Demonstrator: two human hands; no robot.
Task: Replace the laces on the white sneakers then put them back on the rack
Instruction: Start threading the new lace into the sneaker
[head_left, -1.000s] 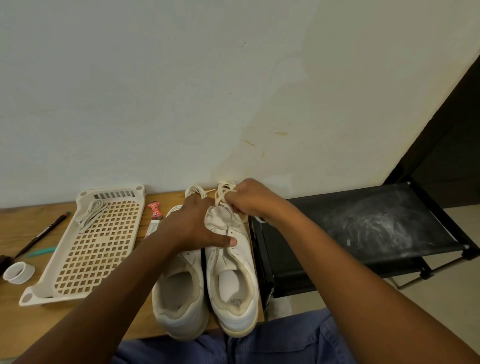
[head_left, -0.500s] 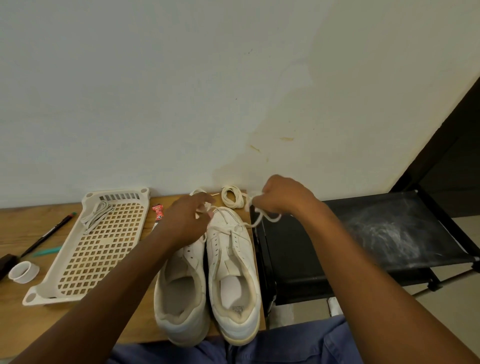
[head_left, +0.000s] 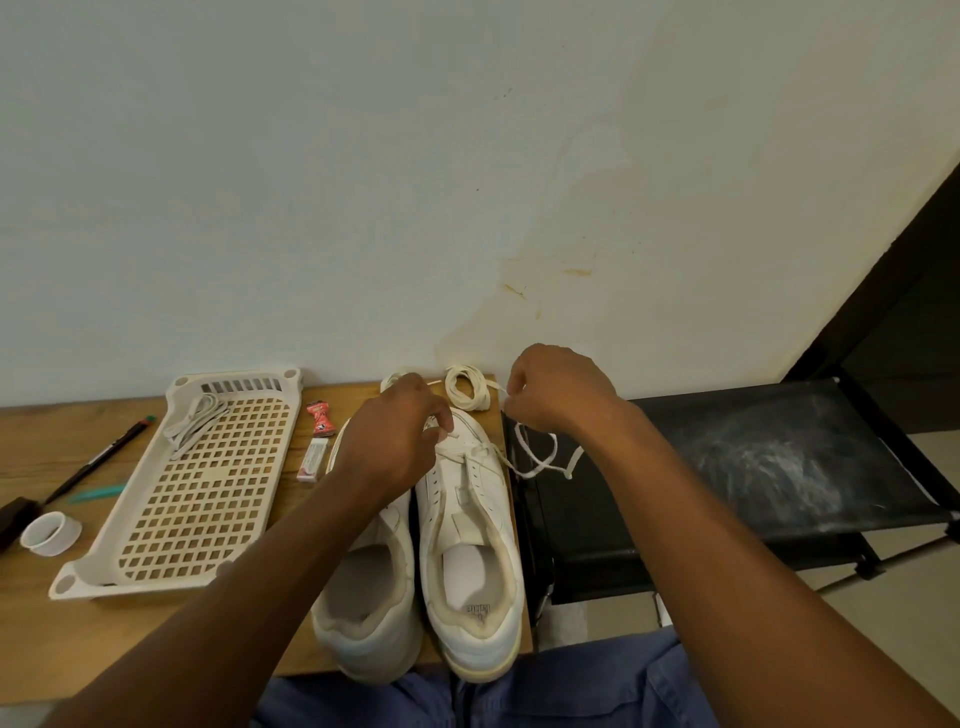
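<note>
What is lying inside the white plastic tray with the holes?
Inside the tray, a bundle of pale laces lies at the far end, near the wall. The rest of its perforated floor shows nothing else. The left forearm covers only the near right corner.

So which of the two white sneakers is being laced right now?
The right-hand sneaker, beside the black rack: a lace runs from its front eyelets to the right hand. The other sneaker shows no lace.
</note>
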